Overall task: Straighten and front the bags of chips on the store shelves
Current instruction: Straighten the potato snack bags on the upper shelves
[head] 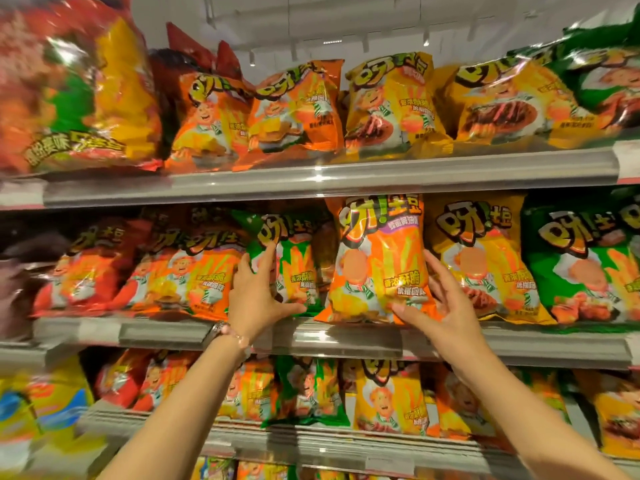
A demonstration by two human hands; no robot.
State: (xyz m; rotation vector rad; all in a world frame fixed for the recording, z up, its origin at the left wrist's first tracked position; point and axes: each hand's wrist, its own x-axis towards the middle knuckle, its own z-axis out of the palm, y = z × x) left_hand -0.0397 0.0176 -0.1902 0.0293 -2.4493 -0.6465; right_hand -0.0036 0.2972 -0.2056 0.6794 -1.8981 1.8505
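Observation:
Rows of chip bags fill three store shelves. On the middle shelf [346, 336] a green chip bag [294, 258] stands a little turned, set back from the edge. My left hand [254, 292] grips its lower left side, thumb under its bottom corner and fingers up its face. Right of it an orange chip bag [377, 258] stands upright at the front. My right hand [446, 306] holds that bag's lower right edge, thumb across its bottom front and fingers along its side.
A yellow bag [485, 258] and a green bag [588, 265] stand to the right on the same shelf, red and orange bags [145, 271] to the left. The upper shelf [329, 181] and lower shelf [311, 441] carry more bags.

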